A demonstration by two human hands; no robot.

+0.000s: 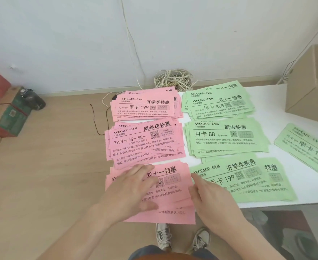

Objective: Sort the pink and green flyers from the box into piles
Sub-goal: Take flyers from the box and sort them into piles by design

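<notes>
Three pink piles lie on the floor beside the green piles. Our left hand presses flat on the nearest pink pile and our right hand touches its edge, both grips apart. We fear a careless push fans these loose sheets onto the green.

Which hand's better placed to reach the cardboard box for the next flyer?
Right, likely. The brown cardboard box sits far right; the right hand is beside the near pink paper flyer pile; the left hand lies flat on it.
</notes>
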